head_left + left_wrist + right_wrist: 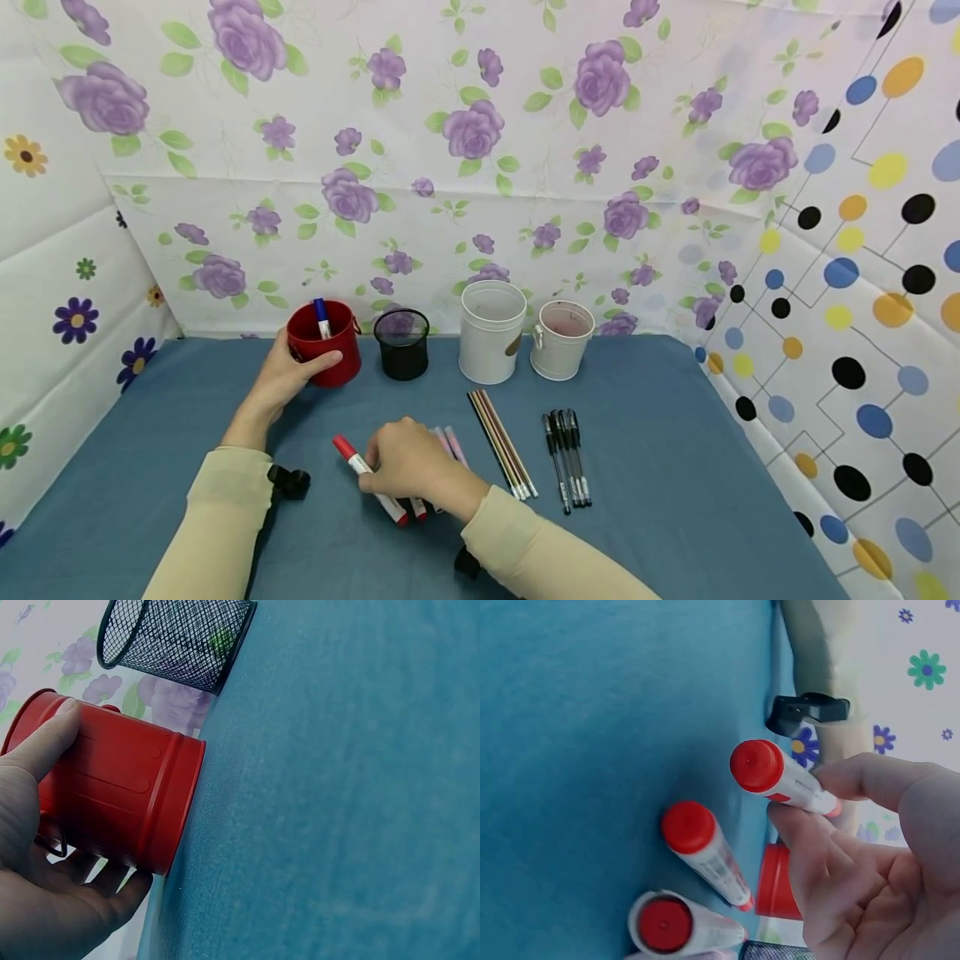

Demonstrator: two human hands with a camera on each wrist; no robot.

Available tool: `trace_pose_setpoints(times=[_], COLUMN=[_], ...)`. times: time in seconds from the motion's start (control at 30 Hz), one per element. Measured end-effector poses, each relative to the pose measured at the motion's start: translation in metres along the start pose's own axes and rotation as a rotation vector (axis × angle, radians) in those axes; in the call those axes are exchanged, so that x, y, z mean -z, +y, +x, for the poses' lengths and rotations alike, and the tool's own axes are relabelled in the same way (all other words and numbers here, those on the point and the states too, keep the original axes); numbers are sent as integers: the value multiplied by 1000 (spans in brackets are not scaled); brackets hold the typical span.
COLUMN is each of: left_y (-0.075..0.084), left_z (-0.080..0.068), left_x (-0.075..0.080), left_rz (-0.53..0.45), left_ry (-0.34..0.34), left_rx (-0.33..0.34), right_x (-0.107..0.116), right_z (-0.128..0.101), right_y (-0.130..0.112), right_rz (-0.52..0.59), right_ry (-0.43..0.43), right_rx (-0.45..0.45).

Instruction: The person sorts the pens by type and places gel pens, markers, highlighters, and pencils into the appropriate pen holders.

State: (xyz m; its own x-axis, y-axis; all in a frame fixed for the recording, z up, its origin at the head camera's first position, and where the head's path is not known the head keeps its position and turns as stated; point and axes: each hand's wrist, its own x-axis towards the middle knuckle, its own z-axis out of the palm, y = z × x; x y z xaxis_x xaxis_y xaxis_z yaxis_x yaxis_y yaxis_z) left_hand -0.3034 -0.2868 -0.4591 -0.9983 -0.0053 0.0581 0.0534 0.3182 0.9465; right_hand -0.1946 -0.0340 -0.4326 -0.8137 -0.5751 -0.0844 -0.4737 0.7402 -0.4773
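Note:
My left hand (279,382) grips a small red metal bucket (341,367) at the back left, thumb across its front and fingers round the far side. A blue-capped marker (322,319) stands inside it. In the left wrist view the bucket (112,780) has its base close against the cloth. My right hand (416,467) pinches a white marker with red ends (392,507) between thumb and fingertips. The right wrist view shows this held marker (795,784) beside two more red-and-white markers, one nearer (712,859) and one farther (705,926). Pink pens (453,446) lie partly hidden behind my right hand.
Along the back stand a black mesh cup (403,354), a tall white bucket (491,342) and a smaller white bucket (561,346). Several pencils (502,446) and several black-capped pens (567,458) lie on the blue cloth (675,500). Patterned sheets enclose the table.

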Motion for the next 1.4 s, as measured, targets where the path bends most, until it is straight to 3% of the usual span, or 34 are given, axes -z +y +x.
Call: trace_pose_setpoints(times=[0.1, 0.6, 0.8, 1.1, 1.4], left_y=[9, 21, 17, -8, 5], left_z=[-5, -13, -11, 3, -4], left_x=[-1, 0, 0, 0, 0], left_rz=[-13, -41, -42, -12, -18], left_ry=[-7, -27, -21, -9, -12], left_rx=[6, -5, -12, -23, 1], right_x=[4, 18, 24, 31, 41], right_z=[1, 11, 15, 20, 25], right_y=[2, 9, 10, 12, 13], right_rz=[56, 229, 303, 372, 369], right_ry=[4, 147, 203, 311, 365], right_rx=[16, 129, 148, 182, 187])
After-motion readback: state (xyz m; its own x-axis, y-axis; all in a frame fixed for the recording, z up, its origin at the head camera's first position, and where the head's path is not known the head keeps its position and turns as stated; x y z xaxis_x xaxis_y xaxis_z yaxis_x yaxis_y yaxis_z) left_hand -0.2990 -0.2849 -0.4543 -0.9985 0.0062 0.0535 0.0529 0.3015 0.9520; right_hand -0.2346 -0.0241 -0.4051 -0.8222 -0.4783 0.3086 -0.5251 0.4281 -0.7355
